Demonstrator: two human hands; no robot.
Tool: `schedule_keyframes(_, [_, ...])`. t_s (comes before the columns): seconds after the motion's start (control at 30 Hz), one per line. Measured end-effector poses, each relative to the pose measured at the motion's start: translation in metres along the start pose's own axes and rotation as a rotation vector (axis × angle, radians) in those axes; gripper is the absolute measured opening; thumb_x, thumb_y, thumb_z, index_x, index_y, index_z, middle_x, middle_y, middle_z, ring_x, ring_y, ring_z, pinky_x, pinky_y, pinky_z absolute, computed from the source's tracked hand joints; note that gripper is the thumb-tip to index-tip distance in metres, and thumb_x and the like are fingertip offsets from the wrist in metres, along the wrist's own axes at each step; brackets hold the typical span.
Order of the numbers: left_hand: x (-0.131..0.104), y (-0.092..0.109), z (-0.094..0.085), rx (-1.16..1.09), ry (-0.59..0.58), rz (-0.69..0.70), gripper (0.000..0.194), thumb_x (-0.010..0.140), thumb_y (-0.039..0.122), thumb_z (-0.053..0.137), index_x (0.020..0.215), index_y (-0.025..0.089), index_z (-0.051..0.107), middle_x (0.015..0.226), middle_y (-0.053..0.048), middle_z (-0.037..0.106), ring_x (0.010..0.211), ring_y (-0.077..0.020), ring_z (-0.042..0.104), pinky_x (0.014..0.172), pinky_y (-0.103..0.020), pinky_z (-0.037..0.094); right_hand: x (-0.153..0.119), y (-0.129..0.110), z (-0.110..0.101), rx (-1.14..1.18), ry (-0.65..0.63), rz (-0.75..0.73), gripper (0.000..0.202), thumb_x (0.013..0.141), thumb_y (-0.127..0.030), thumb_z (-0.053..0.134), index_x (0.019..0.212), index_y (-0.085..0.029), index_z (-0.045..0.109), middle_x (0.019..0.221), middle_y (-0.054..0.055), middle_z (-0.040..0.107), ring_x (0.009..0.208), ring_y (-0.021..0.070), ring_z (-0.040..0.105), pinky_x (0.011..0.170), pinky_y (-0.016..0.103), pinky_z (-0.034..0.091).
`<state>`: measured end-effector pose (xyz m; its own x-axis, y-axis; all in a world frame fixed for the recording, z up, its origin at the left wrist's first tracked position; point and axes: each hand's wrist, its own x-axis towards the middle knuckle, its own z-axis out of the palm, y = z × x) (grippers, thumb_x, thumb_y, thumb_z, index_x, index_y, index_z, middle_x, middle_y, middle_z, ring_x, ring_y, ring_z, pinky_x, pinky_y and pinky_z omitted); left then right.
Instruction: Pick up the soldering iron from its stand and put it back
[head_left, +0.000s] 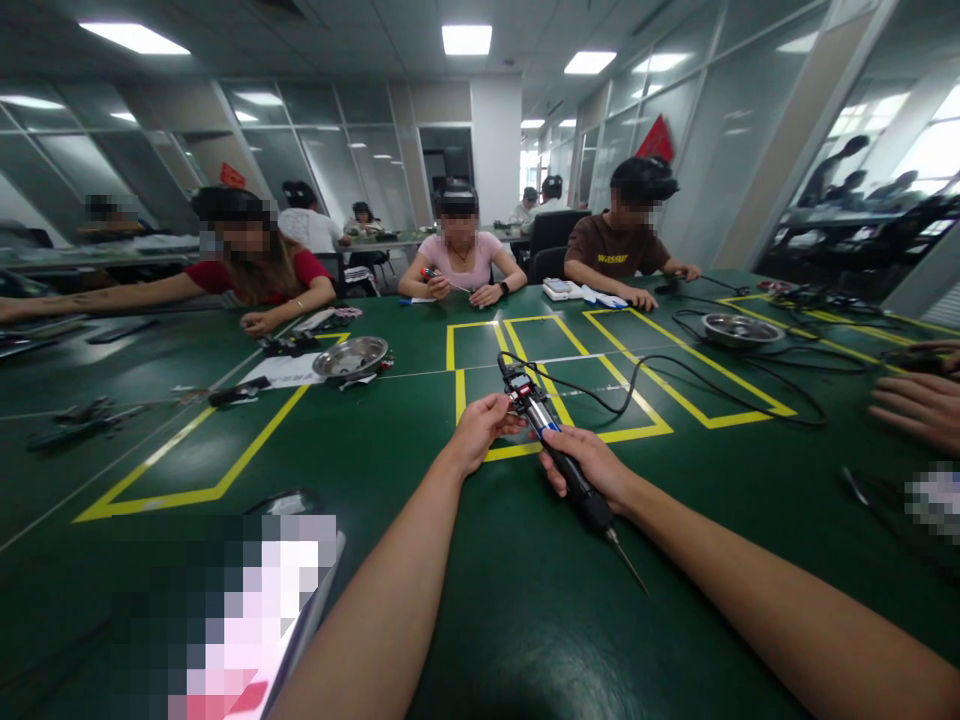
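Fingers of left hand (482,432) and right hand (589,462) round electric screwdriver (592,503); metal bowls (351,358), contents unclear

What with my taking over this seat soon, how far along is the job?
Nothing nearby is identifiably finished. In hand: the right hand grips an electric screwdriver; the left hand works at the end opposite its bit. Any screwdriving probably remains, since no workpiece shows at the bit; how much is unclear.

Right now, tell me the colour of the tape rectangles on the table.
The tape rectangles are yellow, shown in the head view.
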<state>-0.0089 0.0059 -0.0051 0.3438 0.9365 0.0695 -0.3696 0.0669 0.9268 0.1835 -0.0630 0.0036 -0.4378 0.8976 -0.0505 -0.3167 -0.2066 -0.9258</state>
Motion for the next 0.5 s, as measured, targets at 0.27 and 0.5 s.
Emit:
schedule_keyframes(0.27, [-0.0028,-0.0008,0.0009,-0.082,-0.084,-0.003,0.033,0.079,0.042,0.068,0.092,0.014,0.059,0.059,0.001,0.056,0.048,-0.0087,0.052,0.053,-0.021,0.043,0.0003,0.0004,0.0007,-0.012,-0.011,0.019,0.034,0.083,-0.044,0.064,0.1,-0.016,0.055,0.069,0.001,0.062,0.043,0.0099,0.052,0.04,0.023,0.046])
schedule_keyframes(0.5, [-0.0044,-0.0008,0.0029,-0.031,-0.078,0.008,0.036,0.079,0.047,0.068,0.091,0.014,0.06,0.043,0.01,0.034,0.036,-0.0033,0.027,0.048,-0.019,0.035,-0.0003,-0.0007,0.0004,-0.014,-0.017,0.044,0.037,0.083,-0.044,0.064,0.105,-0.015,0.057,0.066,0.0,0.061,0.042,0.0103,0.053,0.039,0.023,0.046])
